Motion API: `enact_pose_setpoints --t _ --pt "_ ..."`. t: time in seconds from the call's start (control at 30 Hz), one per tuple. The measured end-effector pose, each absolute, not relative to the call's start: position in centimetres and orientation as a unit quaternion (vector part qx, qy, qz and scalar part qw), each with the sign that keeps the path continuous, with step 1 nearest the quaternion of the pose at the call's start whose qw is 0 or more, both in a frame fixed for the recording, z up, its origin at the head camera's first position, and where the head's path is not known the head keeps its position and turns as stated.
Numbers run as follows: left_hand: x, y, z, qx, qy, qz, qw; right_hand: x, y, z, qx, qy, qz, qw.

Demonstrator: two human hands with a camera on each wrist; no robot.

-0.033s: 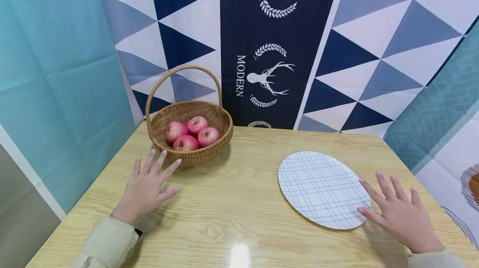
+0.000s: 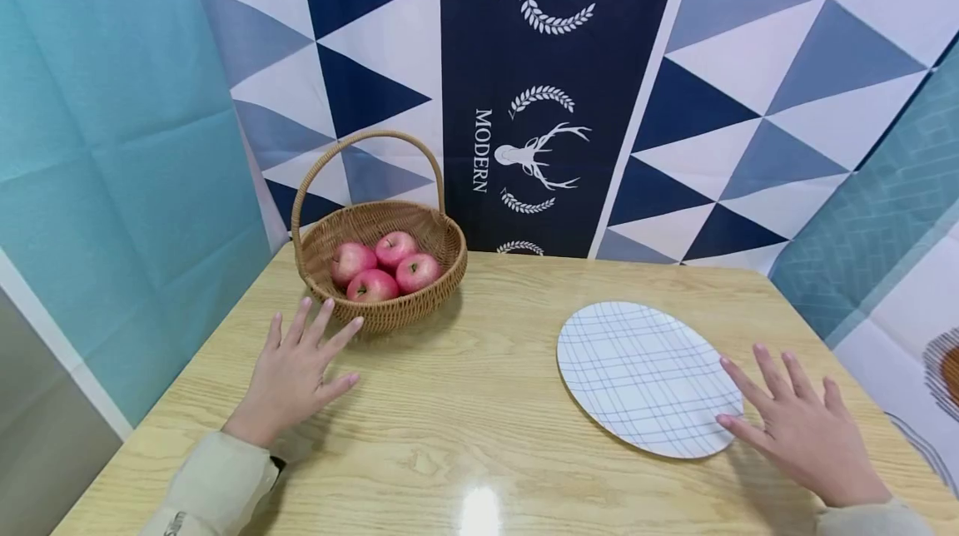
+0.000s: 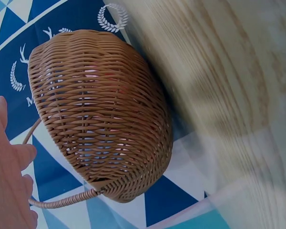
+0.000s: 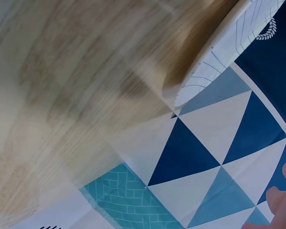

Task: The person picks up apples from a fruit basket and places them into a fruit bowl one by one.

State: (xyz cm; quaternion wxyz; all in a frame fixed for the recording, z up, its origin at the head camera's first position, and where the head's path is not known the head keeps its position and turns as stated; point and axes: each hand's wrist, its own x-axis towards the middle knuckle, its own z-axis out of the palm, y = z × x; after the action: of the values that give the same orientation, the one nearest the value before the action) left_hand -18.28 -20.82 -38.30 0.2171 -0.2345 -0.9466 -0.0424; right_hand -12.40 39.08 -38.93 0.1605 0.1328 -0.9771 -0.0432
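1. To the left of the left hand, a plain teal cloth [image 2: 135, 145] hung down beside the worktop [image 2: 479, 403].
2. The left hand [image 2: 295, 378], coming out of a pale sleeve [image 2: 213, 486], was wide open, fingers spread and straight, palm down over the worktop, and had hold of nothing.
3. Just beyond its fingertips and a little to their right stood a brown wicker basket [image 2: 397, 316], its arched handle [image 2: 375, 135] upright; the left wrist view showed fingers and basket apart.
4. Four pink-red apples [image 2: 372, 285] lay clustered inside the basket, ahead of the left hand.
5. Between the hands and farther off hung a dark cloth panel [image 2: 524, 62] printed with white deer heads and "MODERN".
6. A white plate with crossing blue lines [image 2: 637, 378] lay just to the right hand's left.
7. The right hand [image 2: 809, 436] was also open, fingers spread, holding nothing; its nearest fingertips overlapped the plate's rim in the head view, though contact could not be told.
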Motion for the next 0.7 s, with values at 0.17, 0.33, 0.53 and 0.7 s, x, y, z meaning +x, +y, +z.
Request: enact_pose_setpoints --t 0.17,0.33,0.53,0.7 --pt "-18.6 -21.0 -38.1 -0.226 -0.954 -0.044 0.194 -12.3 39.0 -39.0 0.125 -0.980 -0.040 0.153" --pt "-19.1 -20.7 -37.6 -0.199 -0.961 -0.095 0.167 -12.2 38.9 -38.8 0.127 -0.978 -0.032 0.163" --pt "-19.4 -19.9 -37.1 -0.152 -0.954 -0.209 0.152 -12.1 38.9 -38.4 0.132 -0.975 -0.022 0.180" --pt "-20.2 -18.8 -36.6 -0.091 -0.899 -0.403 0.142 -12.0 38.5 -38.1 0.137 -0.970 -0.005 0.201"
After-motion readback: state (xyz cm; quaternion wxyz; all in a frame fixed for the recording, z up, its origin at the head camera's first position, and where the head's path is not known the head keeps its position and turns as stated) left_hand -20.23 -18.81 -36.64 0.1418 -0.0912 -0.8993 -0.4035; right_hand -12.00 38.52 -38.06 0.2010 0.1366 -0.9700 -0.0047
